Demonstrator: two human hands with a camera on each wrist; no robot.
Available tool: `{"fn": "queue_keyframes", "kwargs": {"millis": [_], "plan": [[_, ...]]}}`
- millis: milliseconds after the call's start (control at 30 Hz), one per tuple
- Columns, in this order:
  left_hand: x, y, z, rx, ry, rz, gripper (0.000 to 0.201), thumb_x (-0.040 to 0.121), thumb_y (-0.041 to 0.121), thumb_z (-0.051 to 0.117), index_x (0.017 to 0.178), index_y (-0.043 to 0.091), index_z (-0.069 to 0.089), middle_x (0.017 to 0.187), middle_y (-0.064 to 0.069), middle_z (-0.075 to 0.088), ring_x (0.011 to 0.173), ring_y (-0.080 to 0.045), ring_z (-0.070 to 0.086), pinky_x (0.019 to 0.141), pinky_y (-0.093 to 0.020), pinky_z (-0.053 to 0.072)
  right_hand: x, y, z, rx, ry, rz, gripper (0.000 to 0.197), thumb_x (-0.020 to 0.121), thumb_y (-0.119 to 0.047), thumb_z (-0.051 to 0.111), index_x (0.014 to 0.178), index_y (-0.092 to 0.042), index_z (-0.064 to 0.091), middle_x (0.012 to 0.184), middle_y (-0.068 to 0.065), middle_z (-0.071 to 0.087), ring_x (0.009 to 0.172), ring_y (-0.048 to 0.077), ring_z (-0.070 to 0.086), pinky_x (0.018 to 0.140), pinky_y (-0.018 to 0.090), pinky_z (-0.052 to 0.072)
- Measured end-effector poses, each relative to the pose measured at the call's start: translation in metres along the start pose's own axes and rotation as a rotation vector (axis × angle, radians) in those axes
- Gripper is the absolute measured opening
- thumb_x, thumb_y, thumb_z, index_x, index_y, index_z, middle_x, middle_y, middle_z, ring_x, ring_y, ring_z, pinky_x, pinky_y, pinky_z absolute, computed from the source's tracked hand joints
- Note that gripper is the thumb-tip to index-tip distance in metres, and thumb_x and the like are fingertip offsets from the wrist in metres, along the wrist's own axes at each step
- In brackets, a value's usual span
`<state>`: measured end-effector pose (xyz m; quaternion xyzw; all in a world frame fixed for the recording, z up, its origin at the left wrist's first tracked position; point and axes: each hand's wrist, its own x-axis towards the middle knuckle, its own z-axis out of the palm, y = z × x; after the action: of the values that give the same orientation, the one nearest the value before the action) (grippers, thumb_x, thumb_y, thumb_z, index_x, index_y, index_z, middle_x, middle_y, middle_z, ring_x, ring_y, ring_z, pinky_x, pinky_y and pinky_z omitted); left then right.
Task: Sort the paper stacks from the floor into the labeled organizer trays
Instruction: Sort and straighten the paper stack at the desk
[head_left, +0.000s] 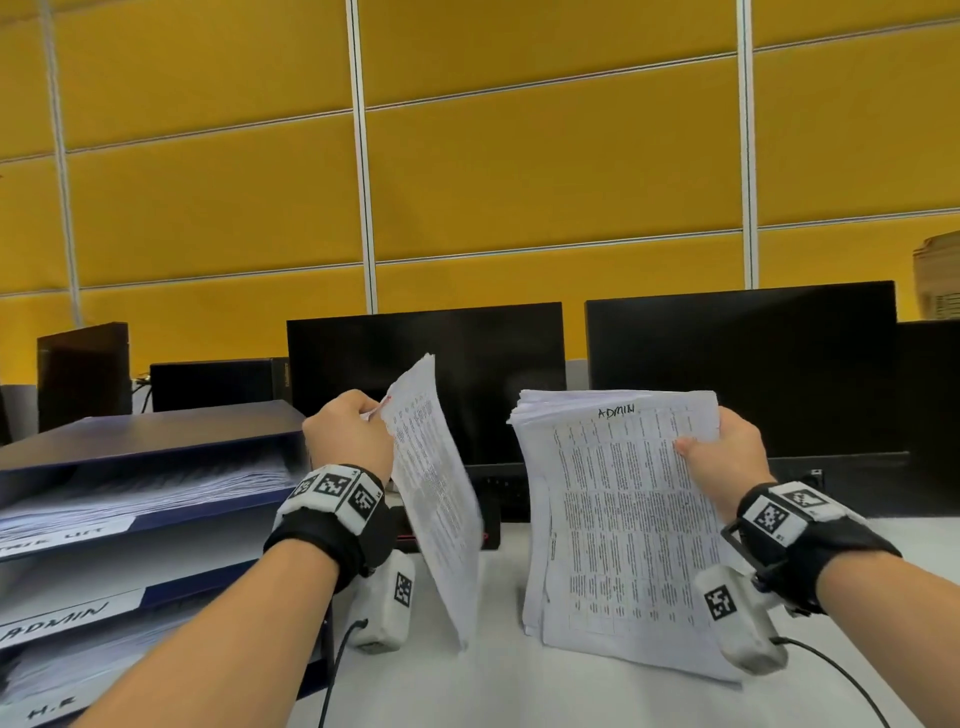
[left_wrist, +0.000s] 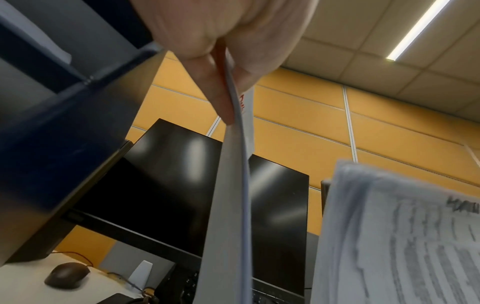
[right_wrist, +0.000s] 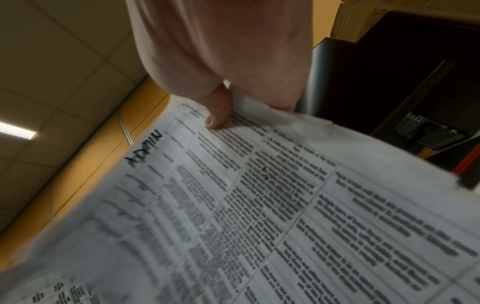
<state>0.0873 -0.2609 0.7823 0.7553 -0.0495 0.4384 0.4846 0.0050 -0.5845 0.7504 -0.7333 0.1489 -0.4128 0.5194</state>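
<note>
My left hand (head_left: 349, 435) pinches the top edge of a thin sheaf of printed sheets (head_left: 436, 499), which hangs edge-on with red writing near the fingers (left_wrist: 226, 107). My right hand (head_left: 727, 452) grips the upper right corner of a thick paper stack (head_left: 623, 530) marked "ADMIN" by hand, thumb on its front (right_wrist: 215, 115). That stack stands upright with its lower edge on the white desk (head_left: 519, 696). The blue organizer (head_left: 156, 436) sits at the left with paper in its trays; labels read "ADMIN" (head_left: 67, 618) and "H.R" (head_left: 52, 709).
Two dark monitors (head_left: 426, 374) (head_left: 743, 364) stand behind the papers, with a keyboard beneath them. A dark mouse (left_wrist: 66, 274) lies on the desk near the organizer. Yellow partition panels back the desk. Cables trail from both wrist cameras.
</note>
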Motion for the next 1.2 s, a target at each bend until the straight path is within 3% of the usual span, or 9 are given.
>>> {"fn": "queue_keyframes", "kwargs": {"millis": [100, 200, 367, 500, 600, 733, 867, 1033, 1200], "plan": [[-0.003, 0.002, 0.002, -0.032, -0.014, 0.030, 0.016, 0.089, 0.019, 0.064, 0.078, 0.010, 0.072, 0.070, -0.002, 0.064, 0.059, -0.010, 0.052, 0.051, -0.016, 0.035, -0.004, -0.005, -0.005, 0.050, -0.076, -0.024, 0.030, 0.091, -0.007, 0.058, 0.120, -0.013, 0.055, 0.108, 0.006, 0.063, 0.097, 0.023, 0.062, 0.070, 0.035, 0.052], [-0.007, 0.005, 0.004, -0.166, -0.086, 0.006, 0.008, 0.084, 0.020, 0.069, 0.082, 0.014, 0.075, 0.072, 0.002, 0.066, 0.068, -0.011, 0.060, 0.064, -0.024, 0.050, -0.007, -0.013, -0.003, 0.087, -0.163, -0.050, 0.031, 0.089, -0.007, 0.059, 0.120, -0.015, 0.056, 0.105, 0.002, 0.065, 0.095, 0.019, 0.065, 0.063, 0.028, 0.050], [-0.018, 0.018, 0.009, -0.354, -0.315, -0.036, 0.006, 0.080, 0.015, 0.073, 0.080, 0.020, 0.073, 0.080, 0.006, 0.068, 0.081, -0.008, 0.061, 0.075, -0.030, 0.051, -0.017, -0.023, 0.021, 0.143, -0.257, -0.062, 0.032, 0.090, -0.006, 0.058, 0.119, -0.018, 0.057, 0.106, 0.001, 0.066, 0.097, 0.017, 0.065, 0.071, 0.032, 0.053], [-0.024, 0.019, 0.013, -0.414, -0.462, -0.057, 0.019, 0.084, 0.008, 0.068, 0.085, 0.026, 0.070, 0.087, -0.001, 0.072, 0.086, -0.022, 0.068, 0.074, -0.041, 0.058, -0.025, -0.023, 0.043, 0.156, -0.289, -0.055, 0.031, 0.091, -0.008, 0.057, 0.119, -0.021, 0.055, 0.107, -0.001, 0.065, 0.097, 0.016, 0.063, 0.072, 0.032, 0.053], [-0.025, 0.012, 0.013, -0.449, -0.454, -0.079, 0.019, 0.085, 0.010, 0.068, 0.092, 0.027, 0.068, 0.094, -0.003, 0.072, 0.090, -0.024, 0.067, 0.076, -0.043, 0.058, -0.025, -0.021, 0.050, 0.153, -0.344, -0.029, 0.032, 0.090, -0.009, 0.058, 0.120, -0.020, 0.054, 0.109, 0.001, 0.065, 0.099, 0.017, 0.064, 0.076, 0.036, 0.054], [-0.023, 0.006, 0.011, -0.495, -0.439, -0.133, 0.014, 0.090, 0.016, 0.062, 0.099, 0.026, 0.065, 0.100, -0.002, 0.070, 0.096, -0.023, 0.066, 0.085, -0.044, 0.056, -0.021, -0.023, 0.051, 0.171, -0.396, -0.003, 0.028, 0.090, -0.007, 0.059, 0.115, -0.019, 0.057, 0.106, 0.002, 0.067, 0.095, 0.018, 0.066, 0.068, 0.032, 0.055], [-0.020, -0.001, 0.010, -0.497, -0.440, -0.174, 0.012, 0.090, 0.020, 0.062, 0.100, 0.028, 0.063, 0.103, -0.002, 0.067, 0.097, -0.022, 0.064, 0.087, -0.045, 0.055, -0.021, -0.021, 0.057, 0.164, -0.328, -0.015, 0.027, 0.089, -0.006, 0.060, 0.113, -0.019, 0.057, 0.102, 0.000, 0.066, 0.090, 0.014, 0.064, 0.060, 0.026, 0.049], [-0.023, -0.012, 0.011, -0.354, -0.387, -0.114, 0.009, 0.087, 0.010, 0.065, 0.094, 0.015, 0.065, 0.091, -0.006, 0.067, 0.088, -0.022, 0.063, 0.081, -0.038, 0.055, -0.023, -0.014, 0.059, 0.165, -0.299, -0.022, 0.023, 0.090, -0.006, 0.059, 0.108, -0.021, 0.056, 0.102, 0.000, 0.066, 0.094, 0.017, 0.064, 0.062, 0.027, 0.049], [-0.019, -0.013, 0.010, -0.391, -0.270, -0.143, 0.009, 0.078, 0.011, 0.074, 0.077, 0.015, 0.066, 0.076, -0.003, 0.065, 0.070, -0.014, 0.057, 0.061, -0.027, 0.048, -0.023, -0.010, 0.054, 0.162, -0.302, -0.041, 0.023, 0.089, -0.008, 0.061, 0.107, -0.020, 0.058, 0.104, 0.001, 0.066, 0.097, 0.018, 0.064, 0.070, 0.032, 0.052]]}}
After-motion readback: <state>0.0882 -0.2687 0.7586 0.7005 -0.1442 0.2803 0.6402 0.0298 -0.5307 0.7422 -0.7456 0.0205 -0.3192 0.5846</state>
